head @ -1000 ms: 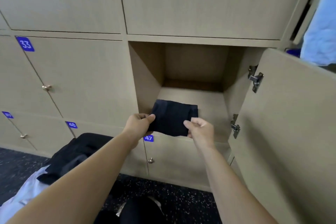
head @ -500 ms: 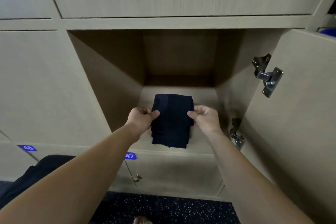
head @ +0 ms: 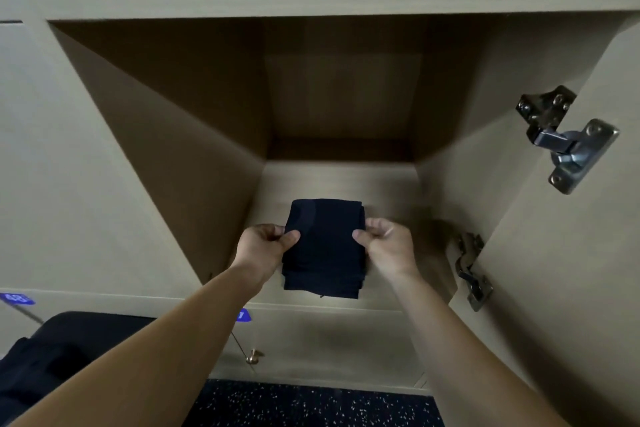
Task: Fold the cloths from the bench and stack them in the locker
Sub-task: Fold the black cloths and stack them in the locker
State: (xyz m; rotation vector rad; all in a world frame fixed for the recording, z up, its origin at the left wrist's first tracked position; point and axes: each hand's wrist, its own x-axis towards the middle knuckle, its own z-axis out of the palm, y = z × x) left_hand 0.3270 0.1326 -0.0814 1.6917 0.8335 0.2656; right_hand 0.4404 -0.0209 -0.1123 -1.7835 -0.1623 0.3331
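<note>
Squarely faces an open locker of pale wood, deep and shadowed toward its back wall. Has the door swung out to the right, seen from its inner side. Stands among closed locker fronts of the same wood, to the left and below. Looks down on a strip of dark speckled floor along the bottom edge. Passes the left forearm over a heap of dark cloth at lower left; cannot tell what that heap lies on.

Holds a folded dark cloth inside the locker, low over its bottom board near the front lip; cannot tell whether resting there or just above. Pinches the cloth's left edge with the left hand, thumb on top, fingers curled. Pinches the right edge with the right hand likewise, thumb on top.

Carries the door on an upper hinge and a lower hinge, both grey metal. Bears a blue number label at far left, a second label half hidden by the left forearm, and a small brass knob beneath that.
</note>
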